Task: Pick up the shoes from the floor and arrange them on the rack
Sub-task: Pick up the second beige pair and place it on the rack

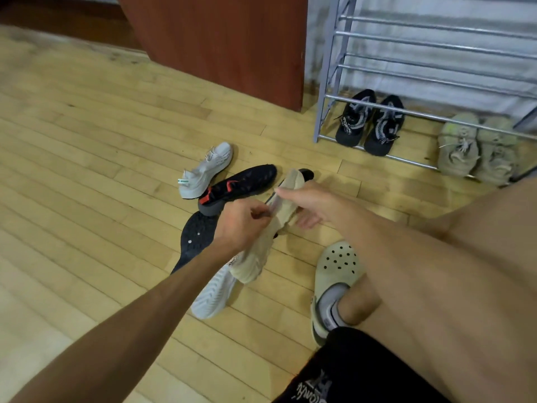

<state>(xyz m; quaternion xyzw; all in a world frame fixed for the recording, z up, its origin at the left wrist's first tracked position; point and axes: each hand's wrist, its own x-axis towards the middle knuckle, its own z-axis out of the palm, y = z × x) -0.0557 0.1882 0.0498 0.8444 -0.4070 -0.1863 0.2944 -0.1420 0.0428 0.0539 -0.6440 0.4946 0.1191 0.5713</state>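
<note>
Both hands meet over a pile of shoes on the wooden floor. My left hand (242, 225) and my right hand (309, 203) both grip a beige knit shoe (255, 257), held tilted above the floor. Beneath it lie a white sneaker (213, 295) on its side and a black shoe sole-up (196, 237). A black shoe with red accents (241, 184) and another white sneaker (207, 170) lie just beyond. The metal rack (328, 71) stands at the upper right, with a black pair (369, 122) and a beige pair (476, 149) on its lowest tier.
A reddish-brown cabinet (232, 45) stands left of the rack. My foot in a pale clog (334, 274) rests on the floor to the right of the pile, with my bare knee and black shorts (348, 370) in front. Open floor stretches to the left.
</note>
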